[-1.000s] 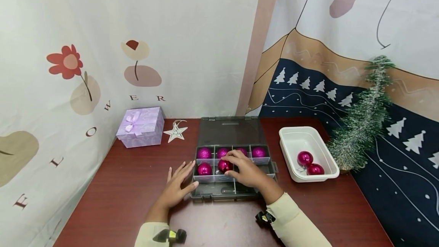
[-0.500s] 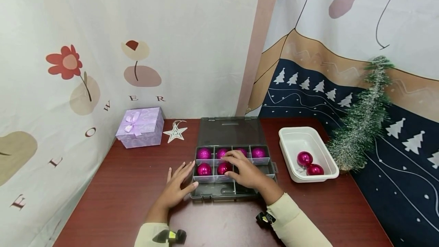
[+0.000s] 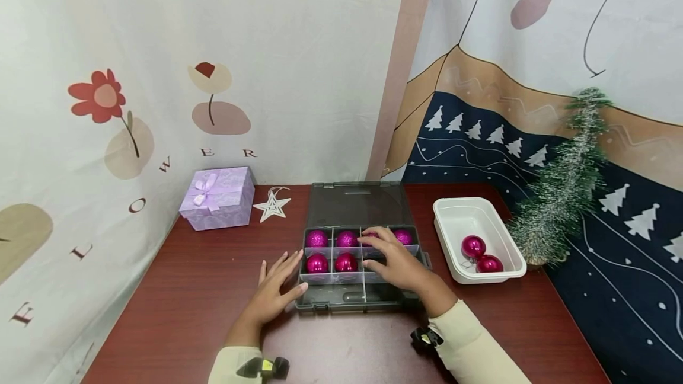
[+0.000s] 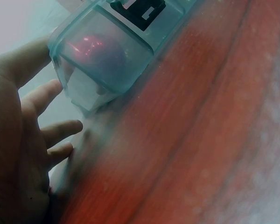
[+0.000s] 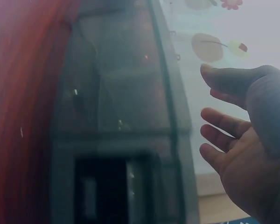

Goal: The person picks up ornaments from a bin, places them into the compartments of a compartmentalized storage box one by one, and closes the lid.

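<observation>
left hand (image 3: 272, 295): flat on desk (image 3: 187, 301), lower centre, fingers straight, grip released, touching left wall of organizer box (image 3: 341, 304)
right hand (image 3: 397, 262): over box's right compartments, fingers relaxed, grip released, grasping nothing
box: centre frame, lid open, six pink baubles (image 3: 345, 262) in compartments
white tray (image 3: 453, 209): right of box, two baubles inside

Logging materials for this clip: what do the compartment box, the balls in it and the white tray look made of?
The compartment box looks like smoky translucent plastic; the table shows through its lid. The balls seem plastic or glass, some glittered, some glossy with highlights. The white tray looks like matte moulded plastic with rounded corners.
</observation>
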A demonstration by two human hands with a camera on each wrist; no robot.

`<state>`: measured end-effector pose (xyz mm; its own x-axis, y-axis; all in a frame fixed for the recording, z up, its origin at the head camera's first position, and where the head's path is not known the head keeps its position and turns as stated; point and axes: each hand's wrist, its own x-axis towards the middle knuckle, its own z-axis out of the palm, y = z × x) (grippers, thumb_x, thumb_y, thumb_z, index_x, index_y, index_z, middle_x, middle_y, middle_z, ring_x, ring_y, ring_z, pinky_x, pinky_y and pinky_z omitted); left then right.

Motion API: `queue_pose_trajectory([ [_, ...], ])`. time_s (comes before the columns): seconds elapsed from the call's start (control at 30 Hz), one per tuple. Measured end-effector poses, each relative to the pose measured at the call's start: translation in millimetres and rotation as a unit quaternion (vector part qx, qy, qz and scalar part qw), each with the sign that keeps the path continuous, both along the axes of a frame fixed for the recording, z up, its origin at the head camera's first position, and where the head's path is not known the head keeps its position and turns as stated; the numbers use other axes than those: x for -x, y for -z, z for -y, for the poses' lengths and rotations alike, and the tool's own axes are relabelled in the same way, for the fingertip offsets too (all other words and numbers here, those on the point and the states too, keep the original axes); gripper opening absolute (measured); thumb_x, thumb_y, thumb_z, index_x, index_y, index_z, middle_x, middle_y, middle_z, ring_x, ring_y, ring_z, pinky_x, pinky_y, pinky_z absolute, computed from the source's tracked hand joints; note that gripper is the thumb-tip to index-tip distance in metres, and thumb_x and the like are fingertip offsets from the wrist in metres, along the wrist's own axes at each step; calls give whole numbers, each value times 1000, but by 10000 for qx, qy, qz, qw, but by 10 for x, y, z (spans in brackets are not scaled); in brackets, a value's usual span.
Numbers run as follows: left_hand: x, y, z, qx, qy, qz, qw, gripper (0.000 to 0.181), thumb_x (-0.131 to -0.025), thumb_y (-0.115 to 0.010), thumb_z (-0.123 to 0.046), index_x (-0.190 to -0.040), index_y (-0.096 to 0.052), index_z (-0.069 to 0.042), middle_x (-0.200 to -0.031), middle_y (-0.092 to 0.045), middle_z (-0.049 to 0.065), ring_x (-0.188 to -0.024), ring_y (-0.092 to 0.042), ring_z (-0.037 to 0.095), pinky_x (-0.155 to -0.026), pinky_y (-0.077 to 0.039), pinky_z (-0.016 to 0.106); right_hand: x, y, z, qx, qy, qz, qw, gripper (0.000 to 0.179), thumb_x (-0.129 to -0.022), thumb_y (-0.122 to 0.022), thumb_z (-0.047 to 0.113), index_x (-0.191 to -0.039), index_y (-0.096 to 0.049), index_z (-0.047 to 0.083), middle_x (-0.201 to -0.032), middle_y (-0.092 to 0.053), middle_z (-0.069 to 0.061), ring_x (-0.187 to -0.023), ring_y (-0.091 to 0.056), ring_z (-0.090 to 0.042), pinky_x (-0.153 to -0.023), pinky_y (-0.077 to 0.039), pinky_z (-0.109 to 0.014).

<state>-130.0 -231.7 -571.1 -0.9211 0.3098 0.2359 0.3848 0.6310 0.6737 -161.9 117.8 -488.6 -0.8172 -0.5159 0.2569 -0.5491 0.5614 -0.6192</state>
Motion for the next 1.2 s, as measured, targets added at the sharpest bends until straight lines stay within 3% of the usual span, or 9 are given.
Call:
queue_pose_trajectory([
  [0.63,0,1,4,-21,25,-33,10000,76,-99,-73,-39,-168,-46,-18,-171,-48,18,-161,-36,53,-122,4,89,29,-49,-575,127,575,-536,9968,48,-98,-81,10,-144,-68,3,-151,-60,-17,-143,-54,-40,-113,-54,-66],
  [0.9,0,-4,6,-60,24,-7,10000,76,-100,-73,-39,-167,-46,-18,-171,-48,18,-161,-35,53,-123,5,88,41,-101,-822,79,916,-557,9942,48,-98,-81,9,-144,-68,4,-151,-59,-19,-141,-55,-41,-109,-57,-63],
  [1.03,1,3,10,-57,14,-4,10000,76,-100,-73,-39,-167,-46,-18,-171,-48,18,-161,-35,53,-123,5,88,42,-132,-956,109,1096,-373,9932,51,-98,-81,7,-146,-66,4,-153,-56,-20,-146,-50,-43,-118,-48,-69],
  [1.2,4,15,11,-24,13,8,10000,76,-100,-73,-39,-168,-45,-19,-171,-48,17,-161,-35,53,-123,5,88,39,-141,-1124,212,1252,-347,9913,51,-99,-79,7,-147,-64,1,-154,-54,-23,-149,-46,-46,-120,-42,-74],
])
